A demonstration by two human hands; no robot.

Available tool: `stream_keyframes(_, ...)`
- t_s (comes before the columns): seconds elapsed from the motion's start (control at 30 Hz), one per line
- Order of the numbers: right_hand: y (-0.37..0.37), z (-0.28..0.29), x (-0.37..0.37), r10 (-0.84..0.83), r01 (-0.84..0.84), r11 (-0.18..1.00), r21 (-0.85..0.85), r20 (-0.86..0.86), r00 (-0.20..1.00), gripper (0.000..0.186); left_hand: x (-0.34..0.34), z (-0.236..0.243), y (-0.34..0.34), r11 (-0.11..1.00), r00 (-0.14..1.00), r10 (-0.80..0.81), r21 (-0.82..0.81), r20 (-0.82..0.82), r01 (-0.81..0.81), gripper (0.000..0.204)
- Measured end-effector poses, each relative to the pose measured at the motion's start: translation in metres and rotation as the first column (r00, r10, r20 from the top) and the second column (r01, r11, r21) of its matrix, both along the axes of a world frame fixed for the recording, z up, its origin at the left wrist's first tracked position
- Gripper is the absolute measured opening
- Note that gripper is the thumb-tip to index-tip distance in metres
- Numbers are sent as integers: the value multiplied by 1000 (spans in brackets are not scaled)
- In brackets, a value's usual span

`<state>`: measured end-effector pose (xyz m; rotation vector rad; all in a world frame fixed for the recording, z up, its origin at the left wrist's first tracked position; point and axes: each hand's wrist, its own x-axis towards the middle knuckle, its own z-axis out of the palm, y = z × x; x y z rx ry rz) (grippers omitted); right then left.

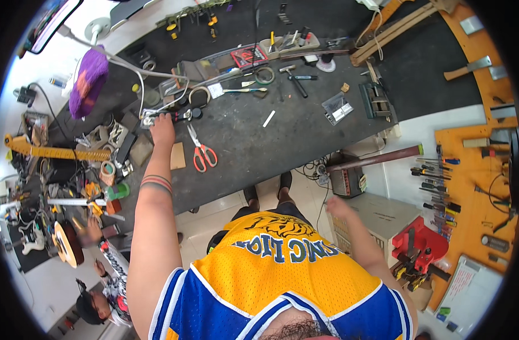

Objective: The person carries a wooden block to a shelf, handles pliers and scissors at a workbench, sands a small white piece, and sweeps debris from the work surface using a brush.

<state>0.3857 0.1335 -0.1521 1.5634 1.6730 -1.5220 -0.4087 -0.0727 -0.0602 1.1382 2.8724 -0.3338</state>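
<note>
Off-white, the shallow tray [296, 51] at the far middle of the dark bench [242, 141] holds small tools, one yellow; a clear packet [337, 109] to the right contains dark pieces. At left, the left hand [163, 131] lies over a black-and-metal tool [183, 115], its grip impossible to tell. The blurred right hand [340, 208] is beyond the near edge, finger position unclear.

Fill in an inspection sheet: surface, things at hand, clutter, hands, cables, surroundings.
Surface: dark benchtop, white strip on it.
Things at hand: silver-and-black object; orange-handled scissors nearby, tips away from the person.
Clutter: tools and parts crowd left end; hammer and red package toward back.
Hands: left hand on that object, grip unclear; right hand off the bench, blurred.
Cables: tangled cables beside dark box.
Surroundings: orange tool panel right; another person and guitar left.
</note>
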Motion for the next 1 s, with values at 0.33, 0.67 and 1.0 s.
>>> stream_keyframes(0.33, -181, 39, 39, 121, -18, 917, -398, 236, 964, 34, -33, -24, -7, 961, 958, -267, -97, -100, 258, 23)
stream_keyframes(0.67, -158, 56, 8, 18, -18, 960, 279, 1, 1000, 35, -5, 26, -69, 860, 909, -386, 296, -158, 416, 22)
stream_keyframes(1.0, -69, 235, -231, 516, -13, 492, 870, -280, 809, 81, 226, 137, -19, 516, 684, -679, 836, 267, 186, 27)
